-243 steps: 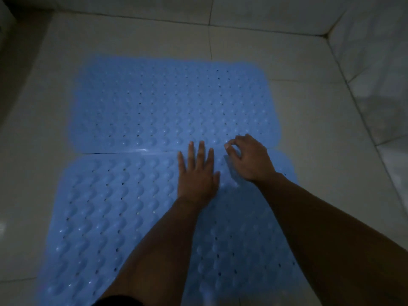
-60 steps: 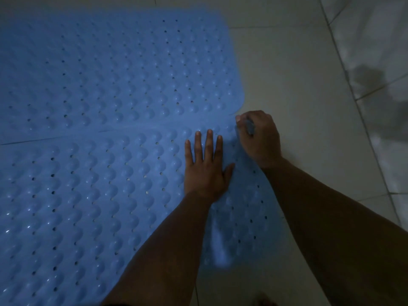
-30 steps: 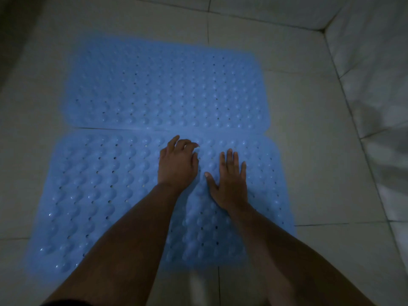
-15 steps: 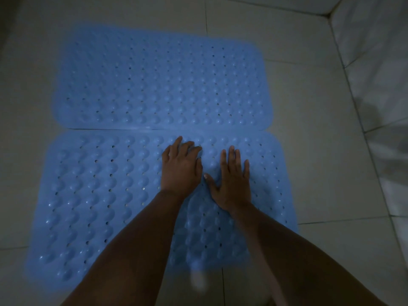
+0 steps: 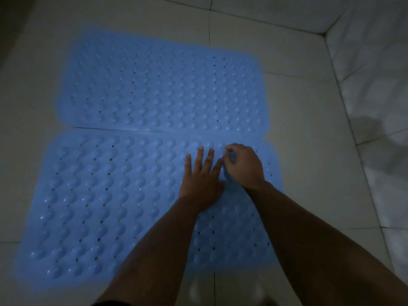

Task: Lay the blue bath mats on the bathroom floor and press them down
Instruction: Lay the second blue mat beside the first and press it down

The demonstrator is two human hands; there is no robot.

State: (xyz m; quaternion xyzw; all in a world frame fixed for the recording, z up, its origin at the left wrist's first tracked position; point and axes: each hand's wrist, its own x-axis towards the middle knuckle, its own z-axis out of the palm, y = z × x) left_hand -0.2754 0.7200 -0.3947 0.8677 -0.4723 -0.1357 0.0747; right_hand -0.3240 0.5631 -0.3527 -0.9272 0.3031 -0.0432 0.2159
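Blue, dimpled and perforated: near bath mat [image 5: 92, 206], lying flat on the tiled floor [image 5: 309, 133], filling the lower left and centre of the frame. Its far long edge meets the far bath mat [image 5: 159, 89], same blue and same texture, which occupies the upper centre; a thin dark seam shows between the two at left, and toward the right the edges touch or slightly overlap, which of the two cannot be told.

Left hand [image 5: 202, 181], centre of frame: palm down on the near bath mat, fingers straight and slightly spread, pointing toward the seam, thumb out to the right. Holds nothing; rests flat on the surface.

Right hand [image 5: 245, 165], just right of the left hand and touching or almost touching its thumb side: fingers curled under, fingertips and thumb drawn together on the mat near its far right edge. Whether it pinches a fold of mat or presses with the fingertips cannot be told in the dim light.

Pale tiled wall [image 5: 375, 74], right edge of frame, meeting the floor at a corner upper right.
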